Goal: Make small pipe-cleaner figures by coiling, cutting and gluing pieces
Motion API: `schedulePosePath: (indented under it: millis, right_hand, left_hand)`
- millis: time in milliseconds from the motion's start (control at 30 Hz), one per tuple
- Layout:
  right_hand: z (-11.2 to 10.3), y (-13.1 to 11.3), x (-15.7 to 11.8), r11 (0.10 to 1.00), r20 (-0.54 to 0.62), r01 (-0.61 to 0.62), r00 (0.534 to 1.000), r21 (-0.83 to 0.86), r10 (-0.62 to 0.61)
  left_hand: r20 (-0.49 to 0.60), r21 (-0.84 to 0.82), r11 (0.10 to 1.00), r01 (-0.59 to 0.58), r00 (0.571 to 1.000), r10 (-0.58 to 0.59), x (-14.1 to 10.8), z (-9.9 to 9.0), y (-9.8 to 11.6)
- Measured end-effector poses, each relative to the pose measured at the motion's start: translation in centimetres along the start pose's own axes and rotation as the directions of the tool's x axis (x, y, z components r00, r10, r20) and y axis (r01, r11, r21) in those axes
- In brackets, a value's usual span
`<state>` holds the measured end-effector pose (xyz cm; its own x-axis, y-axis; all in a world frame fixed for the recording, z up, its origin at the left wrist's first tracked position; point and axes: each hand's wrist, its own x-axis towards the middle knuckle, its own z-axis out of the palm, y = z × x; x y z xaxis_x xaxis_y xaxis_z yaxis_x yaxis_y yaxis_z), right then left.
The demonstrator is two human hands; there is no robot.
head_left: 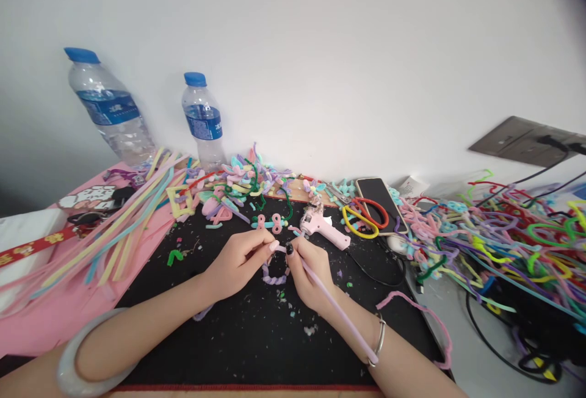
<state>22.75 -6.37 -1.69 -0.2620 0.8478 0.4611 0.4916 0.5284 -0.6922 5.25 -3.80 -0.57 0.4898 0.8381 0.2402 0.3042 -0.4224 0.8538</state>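
Note:
Both hands meet over the black mat (220, 337). My left hand (242, 262) pinches one end of a pale lilac pipe cleaner (336, 308) between thumb and forefinger. Close beside it, my right hand (314, 271) grips the same pipe cleaner, whose long end runs back over the right wrist. Just below the fingertips lies a twisted purple pipe cleaner piece (273, 277), partly hidden by the hands. A pink glue gun (326, 227) rests on the mat beyond my right hand. Small pink and blue pipe cleaner shapes (270, 223) lie beyond the fingertips.
Scissors (361, 218) with red and yellow handles lie near a phone (379, 199). Heaped pipe cleaners (485, 239) spread to the right; straight ones (137, 221) lie at left. Two bottles (204, 120) (112, 105) stand by the wall. A pink strand (425, 309) lies near my right forearm.

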Motion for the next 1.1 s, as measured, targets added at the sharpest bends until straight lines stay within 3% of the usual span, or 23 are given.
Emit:
schedulePosePath:
  millis: [300,567,667,867,1100]
  right_hand:
    - [0.1,-0.1,0.0,0.997,0.005,0.038,0.999,-0.072,-0.038]
    - [0.2,-0.5,0.3,0.922,0.019,0.168,0.985,-0.349,-0.172]
    - [0.2,-0.6,0.3,0.946,0.007,0.118,0.993,-0.303,-0.122]
    - [0.1,-0.2,0.2,0.998,0.027,0.032,0.999,-0.062,-0.030]
    - [0.2,-0.2,0.1,0.997,0.071,0.075,0.995,-0.024,-0.073]
  left_hand:
    - [-0.012,0.184,0.977,-0.110,0.993,0.114,-0.4,0.2,-0.8]
    - [0.022,0.355,0.892,-0.281,0.956,0.293,-0.4,0.2,-1.1]
    - [0.010,0.293,0.930,-0.223,0.973,0.230,-0.3,-0.1,-0.7]
    - [0.080,-0.067,0.998,0.020,0.997,-0.015,0.0,-0.5,0.4]
    - [0.164,-0.189,0.976,0.105,0.984,-0.074,-0.2,0.2,-0.2]
